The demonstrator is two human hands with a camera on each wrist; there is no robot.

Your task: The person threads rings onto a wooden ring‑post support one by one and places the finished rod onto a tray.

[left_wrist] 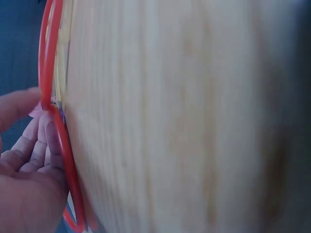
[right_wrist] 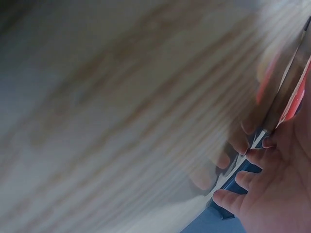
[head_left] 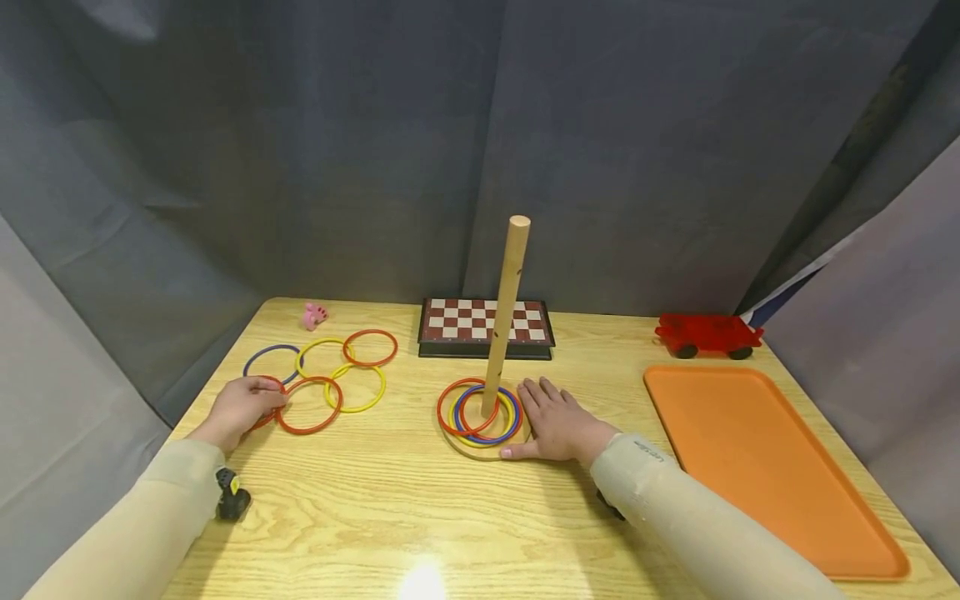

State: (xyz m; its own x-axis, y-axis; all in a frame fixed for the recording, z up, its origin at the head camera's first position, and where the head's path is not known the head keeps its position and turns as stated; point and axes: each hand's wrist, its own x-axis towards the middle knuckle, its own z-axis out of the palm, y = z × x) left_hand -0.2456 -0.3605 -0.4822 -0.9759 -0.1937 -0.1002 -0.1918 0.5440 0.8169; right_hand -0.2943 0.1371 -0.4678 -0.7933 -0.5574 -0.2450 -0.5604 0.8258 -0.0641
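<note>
A wooden peg (head_left: 506,312) stands upright on a round wooden base (head_left: 480,451). Red, yellow and blue rings (head_left: 480,414) lie around it. My right hand (head_left: 553,418) lies flat on the right side of the base with straight fingers, touching the stacked rings; the right wrist view shows its fingers (right_wrist: 252,158) spread on the surface. At the table's left, my left hand (head_left: 255,404) curls its fingers on a red ring (head_left: 268,414). In the left wrist view the fingers (left_wrist: 41,145) pinch that red ring (left_wrist: 68,165) against the table.
Several loose rings, purple (head_left: 270,362), yellow (head_left: 354,387), orange (head_left: 370,347) and red (head_left: 309,405), lie by my left hand. A chessboard (head_left: 486,327), a pink toy (head_left: 315,315) and a red toy car (head_left: 708,333) sit at the back. An orange tray (head_left: 765,467) lies at the right.
</note>
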